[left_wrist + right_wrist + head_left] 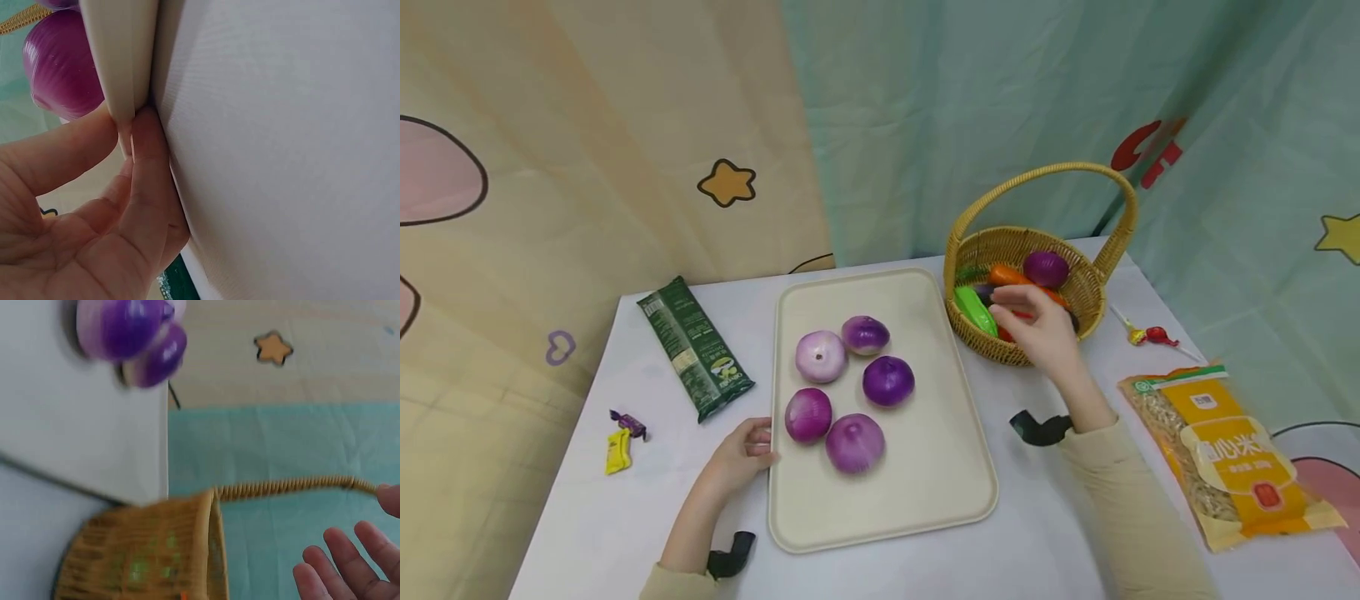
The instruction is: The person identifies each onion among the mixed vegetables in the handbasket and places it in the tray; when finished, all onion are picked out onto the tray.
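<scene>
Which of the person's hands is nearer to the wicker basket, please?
The right hand: it hovers over the basket, fingers spread. The left hand rests at the tray edge, far from the basket.

Staged tabletop set, not a real kitchen: cartoon-print cloth backdrops (pixel 625 125) are hanging behind the white table (pixel 587 517); toy-like vegetables are sitting in a wicker basket (pixel 1086 292) on it.

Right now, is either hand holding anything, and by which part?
The left hand pinches the tray at its left rim, thumb on top. The right hand hovers open over the wicker basket, holding nothing.
</scene>
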The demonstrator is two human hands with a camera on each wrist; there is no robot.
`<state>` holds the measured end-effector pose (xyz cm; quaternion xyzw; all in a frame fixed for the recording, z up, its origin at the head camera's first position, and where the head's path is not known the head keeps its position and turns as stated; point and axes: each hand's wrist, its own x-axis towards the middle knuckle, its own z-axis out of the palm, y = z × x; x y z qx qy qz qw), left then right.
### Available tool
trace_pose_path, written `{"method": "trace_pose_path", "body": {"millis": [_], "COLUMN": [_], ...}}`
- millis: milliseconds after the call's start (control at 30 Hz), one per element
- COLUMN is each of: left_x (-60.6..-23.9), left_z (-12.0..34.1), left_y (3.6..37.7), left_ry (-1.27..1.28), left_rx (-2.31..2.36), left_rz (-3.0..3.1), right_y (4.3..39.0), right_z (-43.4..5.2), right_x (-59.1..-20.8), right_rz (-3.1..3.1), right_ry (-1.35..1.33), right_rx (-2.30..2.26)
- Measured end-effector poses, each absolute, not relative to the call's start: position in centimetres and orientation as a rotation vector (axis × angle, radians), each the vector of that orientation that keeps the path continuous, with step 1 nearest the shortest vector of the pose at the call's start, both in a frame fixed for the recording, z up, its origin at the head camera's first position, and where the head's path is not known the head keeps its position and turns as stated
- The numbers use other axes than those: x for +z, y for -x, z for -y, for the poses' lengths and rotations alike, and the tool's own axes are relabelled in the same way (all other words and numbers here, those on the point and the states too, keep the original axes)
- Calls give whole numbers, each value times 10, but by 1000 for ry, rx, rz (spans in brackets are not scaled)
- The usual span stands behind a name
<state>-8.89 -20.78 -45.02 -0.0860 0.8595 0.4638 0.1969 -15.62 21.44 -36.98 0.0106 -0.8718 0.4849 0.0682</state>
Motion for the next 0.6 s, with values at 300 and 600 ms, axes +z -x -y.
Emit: {"method": "trace_pose_path", "body": {"millis": [300,600], "left_x": [-454,-455], "left_z": [208,208], "left_y": [87,87], "left_ry": [256,266], "left_rx": [1323,1334], "left_rz": [-2401,-2398], "right_y": [214,247], "right_z": [-287,-301], "right_x": [-358,-351], "right_rz": [2540,2572], "right_ry": [424,536], "right_rx": [1595,1506]}}
